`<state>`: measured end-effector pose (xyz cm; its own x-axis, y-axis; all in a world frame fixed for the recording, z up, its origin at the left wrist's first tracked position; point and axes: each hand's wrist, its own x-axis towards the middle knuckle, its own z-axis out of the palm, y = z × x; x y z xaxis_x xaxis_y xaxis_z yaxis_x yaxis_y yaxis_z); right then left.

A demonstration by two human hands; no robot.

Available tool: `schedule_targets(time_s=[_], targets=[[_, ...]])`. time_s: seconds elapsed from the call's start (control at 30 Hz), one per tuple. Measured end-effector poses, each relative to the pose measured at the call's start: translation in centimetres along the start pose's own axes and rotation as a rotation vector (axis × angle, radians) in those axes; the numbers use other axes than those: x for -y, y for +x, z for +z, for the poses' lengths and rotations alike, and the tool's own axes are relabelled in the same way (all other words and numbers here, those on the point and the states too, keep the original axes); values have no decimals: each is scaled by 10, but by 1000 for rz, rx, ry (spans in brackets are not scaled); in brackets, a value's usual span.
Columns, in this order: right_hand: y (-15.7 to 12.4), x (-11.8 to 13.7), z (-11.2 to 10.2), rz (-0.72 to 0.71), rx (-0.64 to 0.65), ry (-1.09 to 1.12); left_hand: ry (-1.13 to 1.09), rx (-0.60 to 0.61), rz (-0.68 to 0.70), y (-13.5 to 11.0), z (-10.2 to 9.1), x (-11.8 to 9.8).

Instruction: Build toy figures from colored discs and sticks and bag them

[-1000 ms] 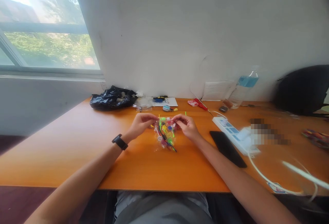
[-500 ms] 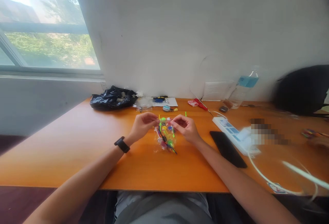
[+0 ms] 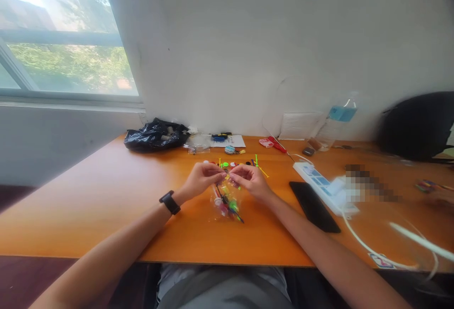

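Note:
A clear plastic bag (image 3: 227,204) with several small colourful plastic pieces inside hangs just above or rests on the table; which of the two I cannot tell. My left hand (image 3: 205,176) pinches its upper edge between thumb and fingers. Close beside it, almost touching, my right hand (image 3: 248,178) pinches the same edge. Behind my hands lies a row of loose pieces: a green disc (image 3: 226,164), a yellow rod (image 3: 264,172), a green rod (image 3: 256,160) and several others, partly covered by my fingers.
A black plastic bag (image 3: 156,135) lies at the back left. To the right are a black phone-like slab (image 3: 314,205) and a white power strip (image 3: 312,175) with cables. A red-handled screwdriver (image 3: 278,144) lies near the wall. Another person's blurred hand (image 3: 440,198) is at far right.
My hands have come closer together and slightly nearer to me, lowering the top of the bag. More of the loose pieces behind it now show.

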<state>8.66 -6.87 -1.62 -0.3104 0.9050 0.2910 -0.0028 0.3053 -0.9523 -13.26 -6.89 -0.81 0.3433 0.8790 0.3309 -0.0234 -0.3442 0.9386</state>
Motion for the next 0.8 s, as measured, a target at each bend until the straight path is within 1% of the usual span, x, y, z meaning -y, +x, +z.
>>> schedule_targets(time_s=[0.2,0.4,0.53,0.73,0.8], targets=[[0,1,2,14,46,7,5,3,-19,0,-1,2],[6,-4,-12,10,-5,28,36,-2,-10,7,-15,6],[9,-5,-18,22,-56,42,42,-8,-38,11,-22,6],[10,-5,-17,43,-2,91,12,17,-21,11,-23,8],[10,-6,-17,32,-28,98,-17,48,-45,11,-24,9]])
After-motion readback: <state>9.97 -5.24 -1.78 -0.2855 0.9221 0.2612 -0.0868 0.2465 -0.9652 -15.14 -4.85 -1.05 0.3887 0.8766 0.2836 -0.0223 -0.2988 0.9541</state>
